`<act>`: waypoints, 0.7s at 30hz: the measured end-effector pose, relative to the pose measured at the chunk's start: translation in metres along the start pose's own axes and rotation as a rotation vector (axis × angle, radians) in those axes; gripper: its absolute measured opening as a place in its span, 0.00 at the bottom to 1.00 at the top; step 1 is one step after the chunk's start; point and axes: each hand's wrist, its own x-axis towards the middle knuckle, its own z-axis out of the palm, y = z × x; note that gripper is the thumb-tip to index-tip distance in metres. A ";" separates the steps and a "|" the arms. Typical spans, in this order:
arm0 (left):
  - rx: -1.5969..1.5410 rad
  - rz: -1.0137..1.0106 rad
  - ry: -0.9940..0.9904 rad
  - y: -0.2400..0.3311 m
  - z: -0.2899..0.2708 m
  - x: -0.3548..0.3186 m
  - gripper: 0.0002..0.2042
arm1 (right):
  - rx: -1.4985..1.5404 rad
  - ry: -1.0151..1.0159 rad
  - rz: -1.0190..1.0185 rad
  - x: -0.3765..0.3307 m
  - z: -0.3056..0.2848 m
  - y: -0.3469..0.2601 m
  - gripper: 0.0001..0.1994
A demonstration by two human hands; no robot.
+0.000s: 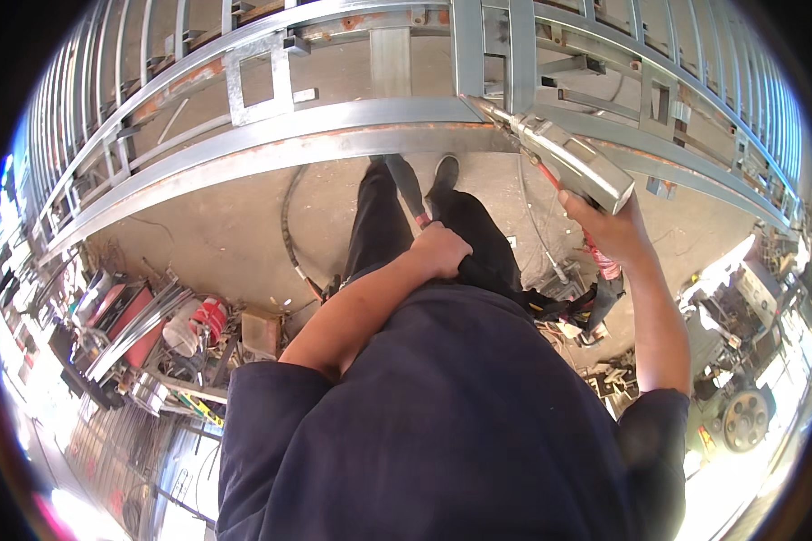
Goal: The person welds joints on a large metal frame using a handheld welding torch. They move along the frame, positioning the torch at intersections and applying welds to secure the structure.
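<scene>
In my right hand (609,225), at the right, is a silver-bodied handheld power tool (579,162), its exact kind unclear. My fingers are wrapped about its rear, near a red-wrapped part (602,257). The tool's narrow nose points up and left, its tip at a joint of the metal frame (379,113); I cannot tell whether it touches. My left hand (442,250) is closed in front of my waist, around a long dark thing with a red band (406,189). Its lower part is hidden by the hand.
Parallel upright bars (81,99) of the frame fan out on both sides. A dark hose (289,216) lies on the concrete floor (216,225). Left stand metal strips (140,334) and a cluttered rack; at right is a round wheel-like disc (745,420).
</scene>
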 end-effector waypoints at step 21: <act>0.014 -0.056 -0.060 0.001 0.022 -0.018 0.21 | -0.031 0.019 -0.085 -0.014 0.024 0.003 0.30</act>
